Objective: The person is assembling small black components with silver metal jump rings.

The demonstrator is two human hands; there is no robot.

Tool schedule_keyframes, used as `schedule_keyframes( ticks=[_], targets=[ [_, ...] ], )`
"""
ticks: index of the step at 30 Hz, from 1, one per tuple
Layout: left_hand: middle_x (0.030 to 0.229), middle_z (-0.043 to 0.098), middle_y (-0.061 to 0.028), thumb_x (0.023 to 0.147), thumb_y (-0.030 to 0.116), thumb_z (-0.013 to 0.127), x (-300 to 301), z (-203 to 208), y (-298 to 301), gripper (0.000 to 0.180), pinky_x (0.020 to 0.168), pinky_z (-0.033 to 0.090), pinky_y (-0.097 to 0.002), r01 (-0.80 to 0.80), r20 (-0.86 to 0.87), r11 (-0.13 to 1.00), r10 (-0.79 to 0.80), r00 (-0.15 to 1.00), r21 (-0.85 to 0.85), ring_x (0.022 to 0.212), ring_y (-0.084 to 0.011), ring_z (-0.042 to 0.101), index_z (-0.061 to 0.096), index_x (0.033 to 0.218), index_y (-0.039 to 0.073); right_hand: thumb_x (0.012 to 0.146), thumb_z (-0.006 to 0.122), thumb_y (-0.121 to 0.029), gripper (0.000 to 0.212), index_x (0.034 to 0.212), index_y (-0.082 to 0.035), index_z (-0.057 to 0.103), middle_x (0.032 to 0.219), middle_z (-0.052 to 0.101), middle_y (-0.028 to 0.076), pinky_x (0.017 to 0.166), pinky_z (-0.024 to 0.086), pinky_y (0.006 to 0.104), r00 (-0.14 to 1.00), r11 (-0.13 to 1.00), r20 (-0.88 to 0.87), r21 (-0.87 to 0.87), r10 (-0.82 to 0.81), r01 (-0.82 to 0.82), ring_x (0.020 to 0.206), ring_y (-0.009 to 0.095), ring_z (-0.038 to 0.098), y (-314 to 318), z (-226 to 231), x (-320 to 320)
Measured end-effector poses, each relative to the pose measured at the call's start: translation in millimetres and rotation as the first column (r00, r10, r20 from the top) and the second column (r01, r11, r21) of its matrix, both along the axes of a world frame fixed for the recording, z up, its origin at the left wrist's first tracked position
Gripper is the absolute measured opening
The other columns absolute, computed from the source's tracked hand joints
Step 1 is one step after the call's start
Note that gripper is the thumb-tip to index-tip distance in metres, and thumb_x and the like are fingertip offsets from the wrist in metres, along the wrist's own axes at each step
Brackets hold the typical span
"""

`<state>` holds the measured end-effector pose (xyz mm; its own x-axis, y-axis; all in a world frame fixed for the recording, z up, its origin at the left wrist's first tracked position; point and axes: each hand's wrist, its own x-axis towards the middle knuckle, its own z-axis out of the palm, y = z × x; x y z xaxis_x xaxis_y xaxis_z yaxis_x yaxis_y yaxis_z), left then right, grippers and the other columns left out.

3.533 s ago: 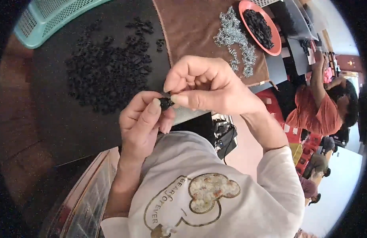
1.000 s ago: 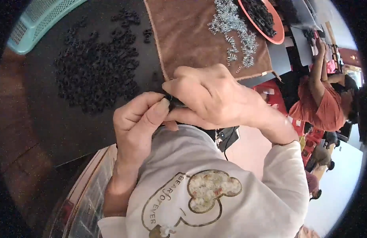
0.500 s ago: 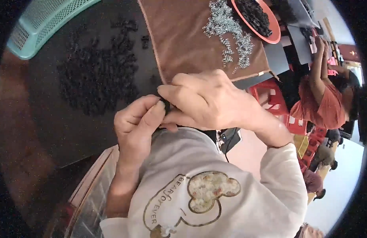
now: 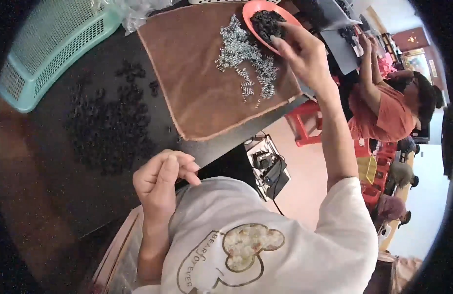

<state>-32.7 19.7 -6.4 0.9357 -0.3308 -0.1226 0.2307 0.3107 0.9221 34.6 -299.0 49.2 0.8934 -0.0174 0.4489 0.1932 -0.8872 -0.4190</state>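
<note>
My right hand (image 4: 305, 56) reaches over the rim of an orange-red oval bowl (image 4: 248, 18). Its thumb and forefinger are apart, with the tips at the small black parts (image 4: 267, 24) heaped inside. Near my shirt, at the table's front edge, my left hand (image 4: 160, 181) is closed, its thumb pressed against curled fingers; whatever lies between them, if anything, is hidden. A pile of small silvery coil springs (image 4: 243, 54) is spread on a brown cloth (image 4: 197, 93) left of the bowl. Many small black pieces (image 4: 109, 117) lie scattered on the dark table beyond my left hand.
A green plastic basket (image 4: 55, 59) stands at the far left, with clear plastic bags (image 4: 141, 10) beside it. Red stools (image 4: 305, 122) and a box with cables (image 4: 270, 169) are on the floor at right. A person in an orange-red shirt (image 4: 383, 108) works nearby.
My hands have come apart from around a small black part. The right has gone up and right to the bowl; the left stays low near my shirt. The view has shifted.
</note>
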Motion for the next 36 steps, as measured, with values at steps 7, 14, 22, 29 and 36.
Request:
schedule_keyframes(
  ticks=[7,14,22,29,36],
  targets=[
    [0.082,0.067,-0.0122,0.100,0.016,0.049,0,1,1,0.029,0.058,0.052,-0.0247,0.014,0.020,1.000,-0.014,1.000,-0.019,0.061,-0.0143,0.064,0.065,0.094,-0.007,0.088,0.065,-0.022,0.033,0.115,-0.003,0.064,0.103,0.066,0.022,0.080,0.052,0.0396,0.980,0.969,-0.186,-0.248,-0.062,0.015,0.093,0.038,0.066,-83,-18,48],
    [0.082,0.066,-0.0088,0.100,0.017,0.051,-1,4,6,0.028,0.061,0.050,-0.0234,0.056,-0.051,0.998,-0.055,0.997,0.010,0.065,-0.0110,0.062,0.065,0.095,-0.006,0.093,0.061,-0.014,0.025,0.110,0.004,0.063,0.093,0.068,0.009,0.079,0.049,0.0249,0.994,0.995,-0.047,-0.019,0.096,-0.097,0.087,0.010,0.062,-20,-4,45],
    [0.079,0.064,-0.0043,0.100,0.018,0.051,6,10,15,0.027,0.059,0.046,-0.0218,0.172,-0.050,0.983,-0.169,0.984,0.062,0.063,-0.0075,0.059,0.065,0.093,-0.004,0.089,0.061,-0.018,0.025,0.109,-0.002,0.061,0.091,0.056,0.016,0.071,0.051,0.0440,0.776,0.770,-0.044,-0.105,0.629,-0.629,0.084,0.037,0.060,145,-3,70],
    [0.083,0.067,-0.0059,0.100,0.024,0.049,7,9,22,0.030,0.058,0.047,-0.0224,0.191,-0.021,0.977,-0.190,0.981,0.090,0.064,-0.0099,0.062,0.064,0.096,-0.002,0.081,0.060,-0.008,0.030,0.110,-0.009,0.061,0.101,0.056,0.012,0.076,0.054,0.0443,0.696,0.674,0.000,-0.246,0.719,-0.696,0.096,0.033,0.062,237,-26,143],
    [0.081,0.066,-0.0060,0.100,0.023,0.048,8,7,23,0.030,0.059,0.047,-0.0224,0.198,-0.040,0.979,-0.196,0.980,0.052,0.065,-0.0096,0.062,0.064,0.093,-0.001,0.079,0.058,-0.002,0.049,0.126,-0.012,0.057,0.110,0.058,0.008,0.080,0.054,0.0397,0.632,0.551,-0.018,-0.470,0.775,-0.689,0.100,0.030,0.061,289,-37,171]
  ],
)
